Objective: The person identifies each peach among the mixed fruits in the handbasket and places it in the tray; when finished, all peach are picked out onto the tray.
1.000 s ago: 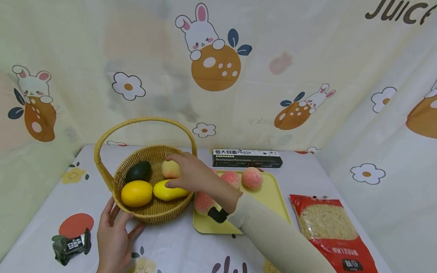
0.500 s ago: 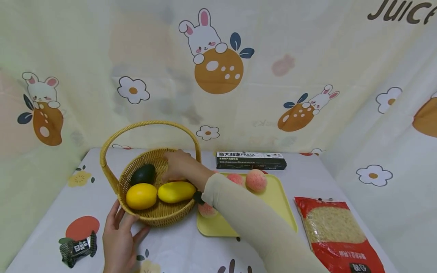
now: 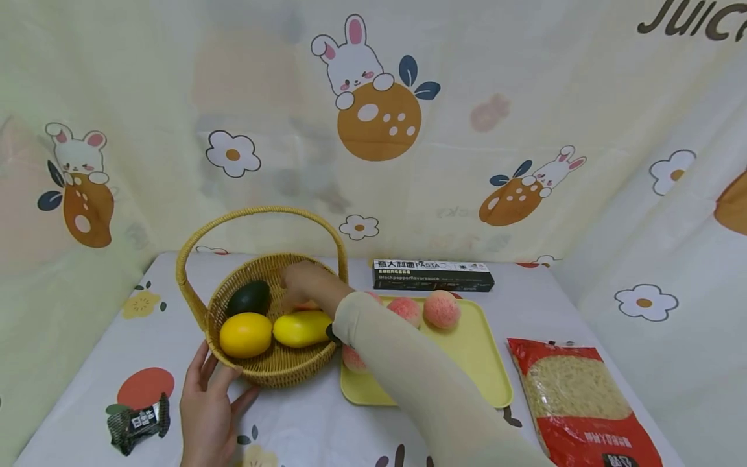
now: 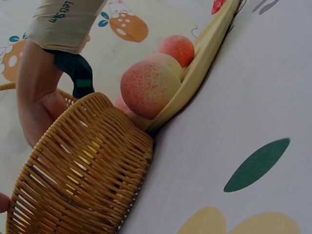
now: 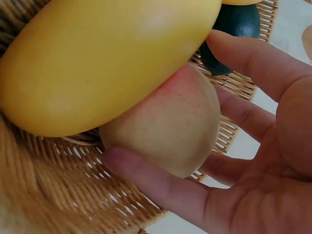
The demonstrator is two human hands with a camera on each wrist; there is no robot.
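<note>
In the head view, a wicker basket (image 3: 280, 376) with a tall handle holds a dark green avocado (image 3: 249, 298), a yellow lemon-like fruit (image 3: 246, 335) and a longer yellow fruit (image 3: 300, 329). My right hand (image 3: 312, 285) reaches inside at the right. The right wrist view shows its thumb and fingers curled round a pale peach with a pink blush (image 5: 165, 126), pressed up beside the long yellow fruit. My left hand (image 3: 210, 402) rests against the basket's near left side, fingers spread and touching the wicker from outside; one fingertip (image 4: 4, 202) shows in the left wrist view.
Right of the basket, a yellow tray (image 3: 467, 353) bears several pink peaches (image 3: 441, 309), partly hidden by the right sleeve. Behind it lies a black pasta box (image 3: 433, 275). A red bag of pasta (image 3: 583, 395) lies far right, a small black packet (image 3: 139, 425) near left.
My right hand has gone deeper into the basket, lowering the peach behind the long yellow fruit. The left hand stays at the basket's side. The head view has shifted slightly.
</note>
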